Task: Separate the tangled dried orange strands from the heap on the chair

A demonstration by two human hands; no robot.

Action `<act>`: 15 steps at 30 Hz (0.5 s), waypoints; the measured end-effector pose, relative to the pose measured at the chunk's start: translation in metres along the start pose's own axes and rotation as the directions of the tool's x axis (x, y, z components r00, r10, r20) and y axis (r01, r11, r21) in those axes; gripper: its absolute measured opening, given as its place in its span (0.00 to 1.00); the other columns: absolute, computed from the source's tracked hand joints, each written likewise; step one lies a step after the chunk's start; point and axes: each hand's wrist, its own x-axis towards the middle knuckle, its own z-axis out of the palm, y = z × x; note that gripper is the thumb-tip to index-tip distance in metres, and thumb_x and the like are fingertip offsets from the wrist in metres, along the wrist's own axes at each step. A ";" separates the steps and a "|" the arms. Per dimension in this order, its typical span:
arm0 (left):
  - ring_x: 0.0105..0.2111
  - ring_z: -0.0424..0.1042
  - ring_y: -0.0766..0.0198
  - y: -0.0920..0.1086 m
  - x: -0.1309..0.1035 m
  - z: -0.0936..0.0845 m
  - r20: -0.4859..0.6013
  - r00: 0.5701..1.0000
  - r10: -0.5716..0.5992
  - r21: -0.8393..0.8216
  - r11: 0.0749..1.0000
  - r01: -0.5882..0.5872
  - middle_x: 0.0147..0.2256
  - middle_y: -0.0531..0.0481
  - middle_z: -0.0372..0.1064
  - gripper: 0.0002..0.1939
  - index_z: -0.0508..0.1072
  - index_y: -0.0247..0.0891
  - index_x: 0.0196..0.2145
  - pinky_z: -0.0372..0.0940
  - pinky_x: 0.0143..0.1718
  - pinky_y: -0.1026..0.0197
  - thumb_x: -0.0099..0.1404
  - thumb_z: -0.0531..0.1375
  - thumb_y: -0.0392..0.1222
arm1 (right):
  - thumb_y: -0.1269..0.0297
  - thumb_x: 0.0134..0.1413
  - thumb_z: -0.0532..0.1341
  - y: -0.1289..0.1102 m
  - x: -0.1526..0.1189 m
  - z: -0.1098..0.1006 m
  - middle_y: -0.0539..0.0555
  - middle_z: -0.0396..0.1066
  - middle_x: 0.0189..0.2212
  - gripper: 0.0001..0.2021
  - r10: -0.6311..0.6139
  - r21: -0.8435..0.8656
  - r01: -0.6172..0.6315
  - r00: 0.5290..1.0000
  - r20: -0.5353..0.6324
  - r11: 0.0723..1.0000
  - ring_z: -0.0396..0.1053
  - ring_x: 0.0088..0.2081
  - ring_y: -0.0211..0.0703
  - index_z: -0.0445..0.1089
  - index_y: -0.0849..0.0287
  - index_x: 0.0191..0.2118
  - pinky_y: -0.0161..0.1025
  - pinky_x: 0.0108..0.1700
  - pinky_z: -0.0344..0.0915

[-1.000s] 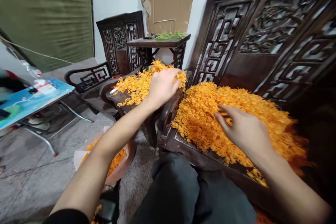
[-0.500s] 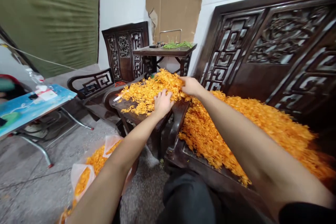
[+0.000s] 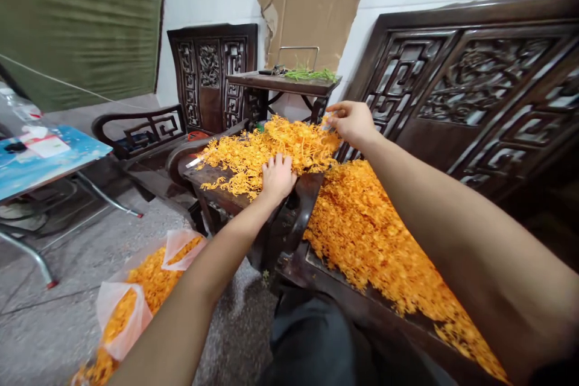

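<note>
Orange strands under left fingers, just beside right fingers.

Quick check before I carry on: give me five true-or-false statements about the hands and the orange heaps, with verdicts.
1. The left hand is at the near edge of the orange heap on the small table. True.
2. The right hand is down in the bag on the floor. False: the right hand is at the right end of the small table's heap.
3. The bag contains orange pieces. True.
4. Green stems lie on the blue-topped table. False: the green stems are on the dark stand.
5. The bench heap looks larger than the small table's. True.
</note>
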 end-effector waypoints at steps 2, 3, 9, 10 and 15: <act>0.55 0.67 0.46 -0.001 0.001 0.001 -0.004 0.999 -0.051 -0.003 0.999 0.051 0.56 0.36 0.67 0.18 0.69 0.36 0.53 0.63 0.54 0.47 0.73 0.54 0.50 | 0.70 0.55 0.61 -0.014 -0.001 -0.005 0.54 0.74 0.32 0.17 -0.002 0.015 0.004 0.994 -0.106 1.000 0.70 0.33 0.43 0.76 0.63 0.51 0.43 0.41 0.68; 0.54 0.67 0.46 -0.001 0.001 0.002 -0.006 0.998 -0.070 -0.007 0.998 0.070 0.54 0.36 0.68 0.18 0.69 0.35 0.53 0.62 0.54 0.48 0.73 0.54 0.50 | 0.70 0.56 0.60 -0.021 -0.003 -0.007 0.54 0.74 0.34 0.17 -0.016 0.029 0.020 0.988 -0.154 0.999 0.71 0.36 0.44 0.75 0.61 0.51 0.44 0.44 0.68; 0.53 0.68 0.46 -0.002 0.004 0.007 -0.040 0.988 -0.150 -0.026 0.988 0.149 0.51 0.34 0.68 0.22 0.67 0.32 0.55 0.60 0.56 0.49 0.73 0.54 0.51 | 0.67 0.63 0.59 -0.064 -0.016 -0.016 0.55 0.70 0.49 0.11 -0.171 0.097 0.213 0.928 -0.331 0.972 0.62 0.53 0.49 0.70 0.48 0.49 0.52 0.60 0.59; 0.53 0.68 0.46 -0.002 0.005 0.007 -0.053 0.984 -0.169 -0.023 0.985 0.168 0.51 0.35 0.68 0.21 0.67 0.32 0.55 0.60 0.56 0.49 0.73 0.54 0.51 | 0.69 0.64 0.58 -0.070 -0.015 -0.017 0.56 0.69 0.50 0.11 -0.174 0.103 0.222 0.922 -0.345 0.970 0.61 0.53 0.49 0.69 0.48 0.49 0.51 0.61 0.57; 0.53 0.66 0.46 -0.001 0.003 0.001 -0.147 0.972 -0.181 0.000 0.983 0.183 0.52 0.36 0.68 0.20 0.68 0.35 0.55 0.59 0.57 0.48 0.73 0.53 0.50 | 0.81 0.60 0.51 -0.085 0.010 -0.021 0.61 0.64 0.49 0.17 -0.159 0.063 0.220 0.848 -0.506 0.973 0.64 0.47 0.45 0.66 0.59 0.50 0.44 0.56 0.59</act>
